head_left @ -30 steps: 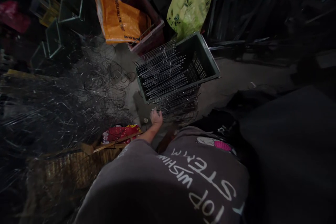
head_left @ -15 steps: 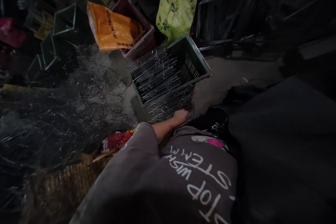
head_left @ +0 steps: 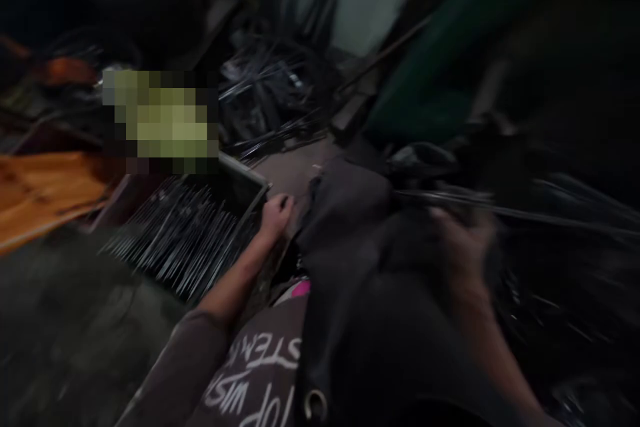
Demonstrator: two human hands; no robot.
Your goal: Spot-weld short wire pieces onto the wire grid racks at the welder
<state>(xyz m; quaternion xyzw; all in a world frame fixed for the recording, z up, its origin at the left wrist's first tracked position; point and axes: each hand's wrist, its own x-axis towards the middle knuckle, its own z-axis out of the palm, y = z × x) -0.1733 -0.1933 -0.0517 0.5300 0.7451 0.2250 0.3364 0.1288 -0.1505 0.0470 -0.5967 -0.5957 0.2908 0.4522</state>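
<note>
The picture is dim and smeared by motion. My left hand (head_left: 276,212) is closed on the near corner of a dark plastic crate (head_left: 240,177) that has a pile of thin metal wire pieces (head_left: 183,237) lying across it. My right hand (head_left: 463,240) is at the right, blurred, by a long bundle of dark wires or rods (head_left: 500,208) that runs off to the right; its fingers cannot be made out. A dark cloth (head_left: 350,213) covers my lap between the two hands.
An orange bag (head_left: 45,190) lies at the left, with a yellow-green bag (head_left: 160,120) behind the crate. More tangled wire (head_left: 270,100) is heaped at the back, beside a large green shape (head_left: 440,73). The grey floor (head_left: 75,320) shows at lower left.
The view has swung sharply to the right, so the crate now sits at the left. My left hand went from the wire pile to the crate's corner. My right hand has come into view.
</note>
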